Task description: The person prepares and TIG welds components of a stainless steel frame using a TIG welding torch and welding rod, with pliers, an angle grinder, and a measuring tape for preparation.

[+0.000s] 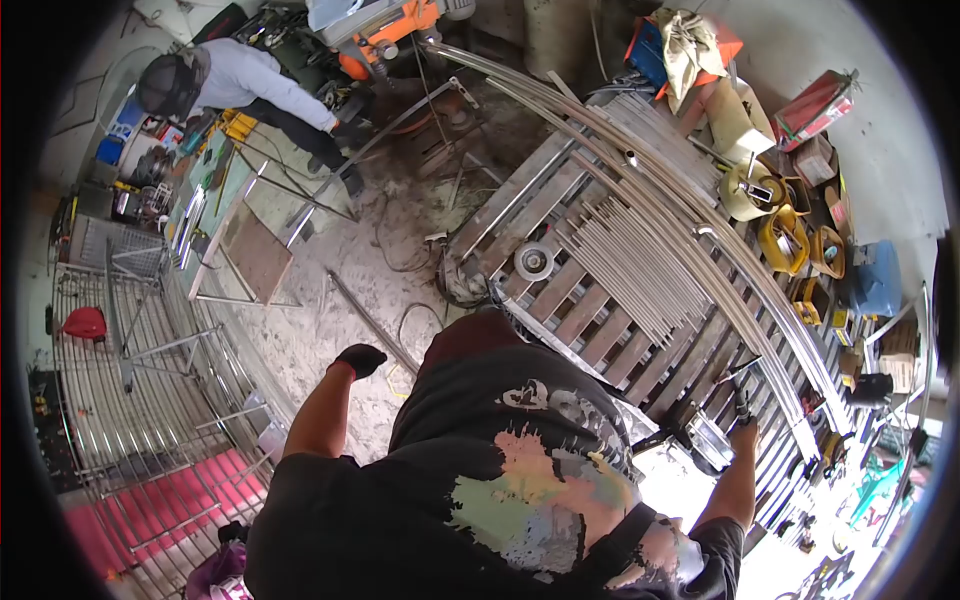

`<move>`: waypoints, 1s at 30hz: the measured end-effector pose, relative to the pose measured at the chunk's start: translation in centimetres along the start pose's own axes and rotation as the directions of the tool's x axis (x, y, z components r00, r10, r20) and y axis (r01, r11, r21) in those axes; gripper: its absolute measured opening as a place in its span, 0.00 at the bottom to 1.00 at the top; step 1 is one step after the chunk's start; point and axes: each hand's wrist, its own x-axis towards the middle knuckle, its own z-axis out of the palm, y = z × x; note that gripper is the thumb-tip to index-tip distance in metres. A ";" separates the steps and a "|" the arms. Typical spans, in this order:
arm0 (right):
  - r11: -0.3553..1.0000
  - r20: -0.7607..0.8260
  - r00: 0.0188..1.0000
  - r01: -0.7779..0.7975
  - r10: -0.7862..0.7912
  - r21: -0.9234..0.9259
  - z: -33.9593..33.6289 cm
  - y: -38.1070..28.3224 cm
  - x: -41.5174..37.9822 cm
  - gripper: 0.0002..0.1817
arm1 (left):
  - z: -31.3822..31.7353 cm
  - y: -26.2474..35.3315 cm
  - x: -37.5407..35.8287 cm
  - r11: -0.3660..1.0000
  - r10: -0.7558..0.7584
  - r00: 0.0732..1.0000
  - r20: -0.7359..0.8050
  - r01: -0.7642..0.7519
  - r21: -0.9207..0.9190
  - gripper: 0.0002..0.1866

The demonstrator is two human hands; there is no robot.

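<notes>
My left hand (362,360), in a dark glove, hangs over the concrete floor beside a long metal bar (372,322) lying there. It touches nothing that I can see, and its fingers merge into one dark shape. At the lower right, my right hand (743,428) is closed around the dark handle of what looks like a hammer (741,385), its narrow head crosswise at the far end. This tool is over the slatted metal bench (590,322). Just left of that hand is a shiny metal box-like piece (708,442). Several thin rods (635,270) lie side by side on the bench.
Long metal tubes (690,215) run along the bench's far side. A round disc-like part (533,261) sits near its left corner. Yellow containers (783,240) line the right wall. Another person (250,85) bends at the upper left, near metal frames (250,250). Metal racks (150,370) stand left.
</notes>
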 end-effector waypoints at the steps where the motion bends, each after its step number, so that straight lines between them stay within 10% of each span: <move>1: 1.000 -0.027 1.000 -0.005 0.006 0.018 1.4 0.7 0.8 0.28 | -1.6 0.1 1.1 0.995 0.075 0.997 -0.015 -0.074 0.069 0.25; 8: 0.992 -0.045 0.991 -0.129 0.130 0.014 -2.5 -3.7 -3.2 0.47 | -11.0 2.6 9.7 0.840 0.444 0.892 -0.083 -0.382 0.386 0.15; 14: 0.970 -0.193 0.953 0.243 -0.235 0.019 -10.1 -19.6 -5.7 0.45 | -19.2 5.2 17.9 0.815 0.509 0.826 -0.242 -0.372 0.444 0.14; 20: 0.763 -0.204 0.739 0.642 -0.642 -0.077 -14.5 -41.7 -7.6 0.37 | -27.5 7.4 29.3 0.941 0.335 0.780 -0.529 -0.252 0.225 0.25; 21: 0.695 -0.223 0.669 0.717 -0.709 -0.058 -14.3 -45.0 -7.7 0.34 | -30.0 8.6 30.5 0.958 0.196 0.807 -0.558 -0.280 -0.068 0.29; 24: 0.515 -0.204 0.500 0.857 -0.841 -0.020 -13.9 -54.9 -8.1 0.32 | -37.4 13.5 34.4 0.638 -0.112 0.875 -0.472 -0.301 -0.709 0.44; 30: 0.411 -0.121 0.418 0.908 -0.900 0.079 -12.9 -65.9 -8.9 0.27 | -44.5 15.2 48.6 0.059 -0.138 0.845 -0.517 -0.514 -0.856 0.53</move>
